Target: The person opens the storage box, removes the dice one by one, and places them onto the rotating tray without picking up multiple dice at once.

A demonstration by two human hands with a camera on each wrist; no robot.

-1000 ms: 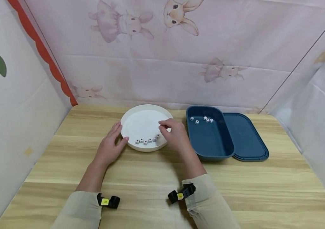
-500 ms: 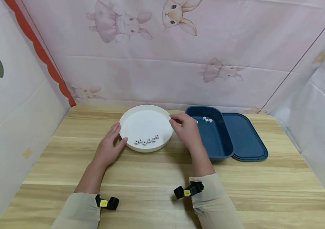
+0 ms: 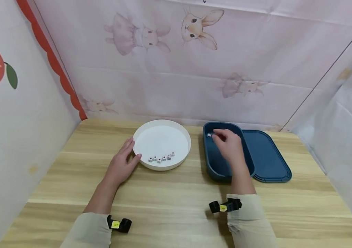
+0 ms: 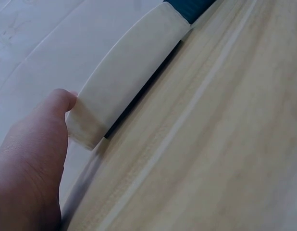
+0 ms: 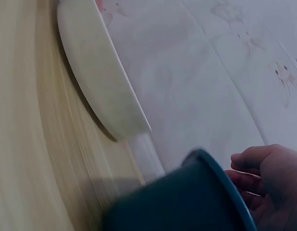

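White dice [image 3: 164, 158] at 6 o'clock on the plate [image 3: 161, 137] look light, hard, so pinch the sides; left hand [image 3: 122, 166] just braces spread at 8, right hand [image 3: 230, 144] half-curled over the box [image 3: 217, 162], hold unclear.

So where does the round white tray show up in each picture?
Head: the white tray sits just left of centre, the left hand at its rim.
Left wrist: its outer wall slants across the upper middle.
Right wrist: its outer wall runs down the upper left.
Shared landmark: the blue box, right of the tray (head), top edge (left wrist), bottom edge (right wrist).
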